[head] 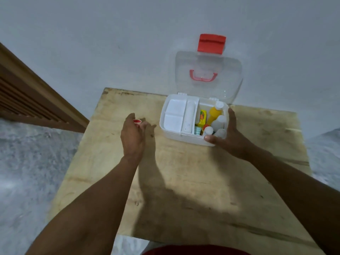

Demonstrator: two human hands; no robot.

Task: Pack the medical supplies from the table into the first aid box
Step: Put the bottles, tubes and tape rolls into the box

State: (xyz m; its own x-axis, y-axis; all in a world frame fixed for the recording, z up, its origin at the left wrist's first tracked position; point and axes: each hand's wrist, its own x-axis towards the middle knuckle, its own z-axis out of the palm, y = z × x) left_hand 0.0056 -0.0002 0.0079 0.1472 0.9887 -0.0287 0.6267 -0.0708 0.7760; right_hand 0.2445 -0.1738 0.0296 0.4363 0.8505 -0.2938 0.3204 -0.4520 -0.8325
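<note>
The white first aid box (166, 128) stands open at the back of the wooden table (184, 181), its clear lid (207, 63) with a red latch leaning on the wall. Inside, a white divided tray (174, 115) fills the left half. The right half holds a yellow bottle (214, 113), white bottles (219, 121), a yellow packet (202, 116) and a teal strip (197, 130). My right hand (228, 133) grips the box's right front corner. My left hand (133, 134) hovers left of the box, fingers curled around a small red-capped item (137, 122).
A grey wall rises right behind the table. A brown wooden louvred frame (27, 100) runs along the left. Grey speckled floor lies on both sides of the table.
</note>
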